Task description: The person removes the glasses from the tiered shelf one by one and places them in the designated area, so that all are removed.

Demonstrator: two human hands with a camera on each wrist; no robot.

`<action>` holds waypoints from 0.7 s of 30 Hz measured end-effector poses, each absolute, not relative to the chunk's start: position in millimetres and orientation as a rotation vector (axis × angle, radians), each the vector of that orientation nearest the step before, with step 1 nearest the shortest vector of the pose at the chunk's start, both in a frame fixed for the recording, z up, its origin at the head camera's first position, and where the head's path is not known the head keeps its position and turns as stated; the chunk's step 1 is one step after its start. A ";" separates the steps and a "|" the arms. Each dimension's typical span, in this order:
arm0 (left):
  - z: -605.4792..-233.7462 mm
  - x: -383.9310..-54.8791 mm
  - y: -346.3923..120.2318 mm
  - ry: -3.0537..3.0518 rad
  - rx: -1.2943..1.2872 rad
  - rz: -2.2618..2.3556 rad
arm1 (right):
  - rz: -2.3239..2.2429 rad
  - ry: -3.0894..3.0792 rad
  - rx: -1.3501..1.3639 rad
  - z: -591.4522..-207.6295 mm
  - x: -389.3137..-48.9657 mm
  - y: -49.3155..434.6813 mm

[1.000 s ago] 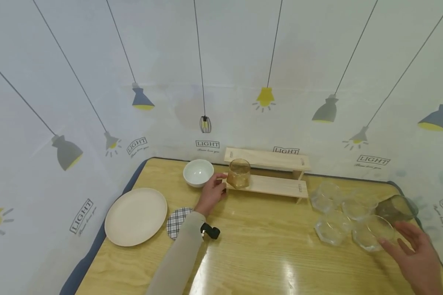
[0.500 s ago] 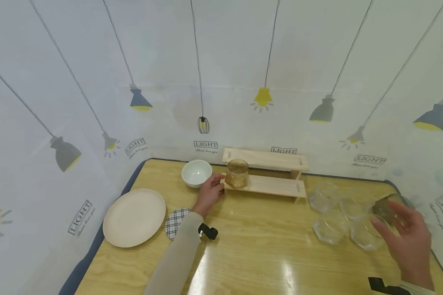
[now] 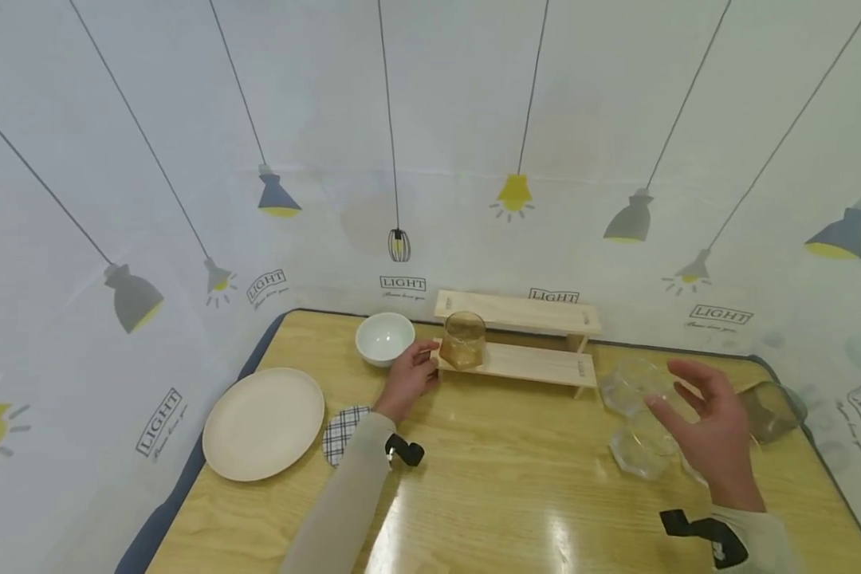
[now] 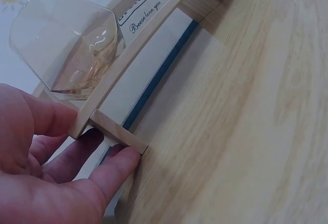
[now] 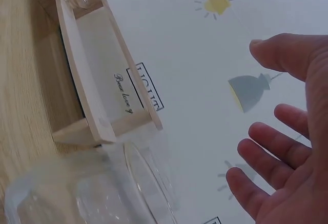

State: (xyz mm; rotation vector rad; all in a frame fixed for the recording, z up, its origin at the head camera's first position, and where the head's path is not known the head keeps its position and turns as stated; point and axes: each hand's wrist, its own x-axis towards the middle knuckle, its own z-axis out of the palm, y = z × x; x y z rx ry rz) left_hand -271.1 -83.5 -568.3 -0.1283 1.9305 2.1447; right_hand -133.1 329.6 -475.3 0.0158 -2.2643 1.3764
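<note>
A two-tier wooden shelf point(image 3: 527, 363) stands against the back wall, an amber glass point(image 3: 463, 341) on the left of its lower board. My left hand point(image 3: 409, 379) grips that board's left end. Up close in the left wrist view, the fingers point(image 4: 54, 119) bend around the board's end and its leg. Over on the right, my right hand point(image 3: 713, 430) hovers above several clear glasses point(image 3: 642, 446), fingers spread and holding nothing. It partly hides those glasses. A smoky dark glass point(image 3: 771, 410) lies to the right of that hand.
Left of the shelf is a white bowl point(image 3: 385, 339). A cream oval plate point(image 3: 263, 424) lies at the table's left side, with a checked round coaster point(image 3: 343, 434) partly under my left forearm. The printed wall point(image 3: 473, 119) borders the wooden table point(image 3: 502, 486).
My right hand has moved left from beside the dark glass to over the clear glasses, uncovering the dark one. My left hand stays at the shelf's end.
</note>
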 end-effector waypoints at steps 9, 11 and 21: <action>-569.6 -272.6 -82.4 1.919 -0.138 2.151 | 1.376 -2.275 0.137 -472.9 -156.4 286.4; -568.4 -272.4 -82.8 1.927 -0.132 2.153 | 1.374 -2.294 0.173 -473.2 -163.0 274.8; -568.4 -270.9 -81.6 1.920 -0.120 2.172 | 1.380 -2.420 0.332 -497.1 -192.4 221.4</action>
